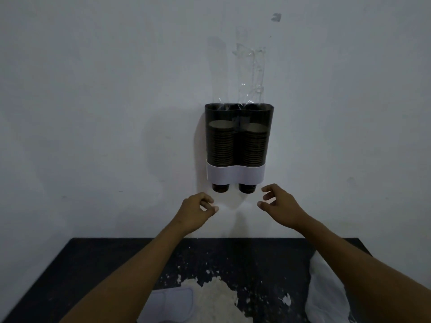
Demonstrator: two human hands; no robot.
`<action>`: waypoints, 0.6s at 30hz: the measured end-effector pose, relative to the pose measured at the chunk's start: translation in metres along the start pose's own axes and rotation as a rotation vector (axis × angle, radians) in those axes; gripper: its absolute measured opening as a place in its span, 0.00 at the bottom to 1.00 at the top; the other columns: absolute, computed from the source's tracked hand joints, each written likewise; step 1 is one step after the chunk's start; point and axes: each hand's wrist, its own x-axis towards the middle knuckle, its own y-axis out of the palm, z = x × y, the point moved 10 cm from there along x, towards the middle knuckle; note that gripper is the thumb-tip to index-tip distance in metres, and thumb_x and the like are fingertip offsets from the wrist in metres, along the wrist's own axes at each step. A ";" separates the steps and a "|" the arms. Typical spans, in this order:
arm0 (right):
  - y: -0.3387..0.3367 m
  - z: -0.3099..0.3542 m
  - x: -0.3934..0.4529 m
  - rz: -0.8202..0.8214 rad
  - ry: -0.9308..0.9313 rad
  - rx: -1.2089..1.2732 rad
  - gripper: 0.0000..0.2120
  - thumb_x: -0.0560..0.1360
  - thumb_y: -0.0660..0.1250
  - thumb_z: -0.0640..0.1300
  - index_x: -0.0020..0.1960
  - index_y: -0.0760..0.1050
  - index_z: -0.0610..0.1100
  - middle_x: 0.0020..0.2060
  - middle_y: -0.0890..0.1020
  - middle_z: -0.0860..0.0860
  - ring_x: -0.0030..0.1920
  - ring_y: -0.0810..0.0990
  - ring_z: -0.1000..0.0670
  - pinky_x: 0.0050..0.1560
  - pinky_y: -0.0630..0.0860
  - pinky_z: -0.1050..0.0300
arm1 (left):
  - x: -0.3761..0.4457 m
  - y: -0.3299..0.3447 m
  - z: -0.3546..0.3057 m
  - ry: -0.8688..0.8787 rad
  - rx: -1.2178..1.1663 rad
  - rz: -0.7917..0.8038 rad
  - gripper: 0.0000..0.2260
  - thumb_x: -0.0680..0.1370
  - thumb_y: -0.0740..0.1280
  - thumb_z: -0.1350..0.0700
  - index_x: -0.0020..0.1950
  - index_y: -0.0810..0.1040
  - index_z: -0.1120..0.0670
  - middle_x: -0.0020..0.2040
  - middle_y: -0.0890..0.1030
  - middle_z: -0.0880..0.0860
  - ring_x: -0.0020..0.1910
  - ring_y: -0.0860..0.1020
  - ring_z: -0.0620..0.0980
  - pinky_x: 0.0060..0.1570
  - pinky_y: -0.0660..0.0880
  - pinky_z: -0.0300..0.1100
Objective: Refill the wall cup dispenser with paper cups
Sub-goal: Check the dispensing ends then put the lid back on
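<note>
With both stacks of paper cups (220, 145) seated in the dispenser (235, 174), keep your left hand (194, 212) and right hand (281, 205) released, empty, clear of its protruding bottom cups.

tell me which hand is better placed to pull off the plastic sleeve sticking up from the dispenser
Right, probably. The plastic sleeve rises above the dispenser's right tube, and the right hand hangs empty below that side; the left hand would reach across.

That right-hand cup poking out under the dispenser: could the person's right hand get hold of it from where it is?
Probably yes. The right hand is open and empty, just below and to the right of the cup bottom under the dispenser, with only bare wall between them.
</note>
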 end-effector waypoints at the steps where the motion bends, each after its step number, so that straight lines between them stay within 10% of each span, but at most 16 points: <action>1: 0.000 -0.003 0.004 0.000 0.022 0.013 0.23 0.76 0.68 0.49 0.67 0.66 0.44 0.57 0.77 0.47 0.48 0.78 0.49 0.46 0.71 0.58 | 0.005 0.000 0.000 -0.016 -0.013 -0.005 0.14 0.75 0.71 0.51 0.58 0.76 0.55 0.50 0.80 0.52 0.49 0.78 0.48 0.45 0.71 0.34; 12: 0.030 -0.020 0.051 0.056 0.096 0.065 0.33 0.74 0.70 0.50 0.73 0.58 0.44 0.68 0.71 0.44 0.62 0.75 0.44 0.58 0.71 0.54 | 0.067 0.019 0.028 -0.173 -0.236 0.005 0.35 0.70 0.76 0.52 0.72 0.63 0.53 0.66 0.72 0.51 0.62 0.73 0.50 0.64 0.72 0.49; 18: 0.037 -0.017 0.065 0.009 0.074 0.212 0.32 0.73 0.71 0.48 0.72 0.62 0.44 0.65 0.74 0.47 0.62 0.73 0.49 0.57 0.69 0.57 | 0.088 0.035 0.025 -0.114 -0.374 0.076 0.34 0.70 0.76 0.52 0.73 0.65 0.51 0.67 0.73 0.49 0.61 0.75 0.48 0.55 0.77 0.44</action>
